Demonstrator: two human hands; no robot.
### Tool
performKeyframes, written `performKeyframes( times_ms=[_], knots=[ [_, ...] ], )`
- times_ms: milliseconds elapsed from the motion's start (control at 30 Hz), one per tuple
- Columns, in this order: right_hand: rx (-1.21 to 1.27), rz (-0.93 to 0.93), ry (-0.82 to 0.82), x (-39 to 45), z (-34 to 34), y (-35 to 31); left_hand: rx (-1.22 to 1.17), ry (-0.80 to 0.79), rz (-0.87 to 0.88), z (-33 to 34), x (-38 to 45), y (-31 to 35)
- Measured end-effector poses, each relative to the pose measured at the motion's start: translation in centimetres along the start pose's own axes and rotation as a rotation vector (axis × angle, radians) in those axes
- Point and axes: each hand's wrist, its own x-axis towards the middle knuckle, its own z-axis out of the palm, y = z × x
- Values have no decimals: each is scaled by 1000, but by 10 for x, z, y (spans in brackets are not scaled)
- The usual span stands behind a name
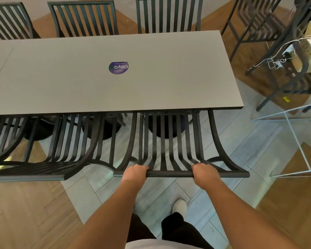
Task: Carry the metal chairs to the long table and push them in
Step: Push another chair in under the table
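Observation:
A black slatted metal chair [171, 141] stands at the near edge of the long grey table [169, 72], its seat mostly under the tabletop. My left hand [136, 172] grips the chair's top rail toward its left end. My right hand [204, 172] grips the same rail toward its right end. A second black chair [68, 150] sits pushed in just to the left, and part of a third shows at the far left edge.
Three black chairs [83, 18] line the table's far side. More stacked chairs [258, 20] and loose white cables [276, 60] stand at the right. A thin white wire frame [294, 137] lies on the floor to the right. A purple sticker [118, 67] marks the tabletop.

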Motion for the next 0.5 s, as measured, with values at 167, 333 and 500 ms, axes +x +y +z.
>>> performKeyframes(
  times_ms=[167,333,500],
  knots=[
    [37,-2,26,-4,0,1,-51,-11,1,-4,-3,5],
    [301,-55,-82,-8,-8,11,-110,-38,39,-13,-11,19],
    [631,-15,-118,-18,-29,25,-126,1,76,-39,-11,38]
  ],
)
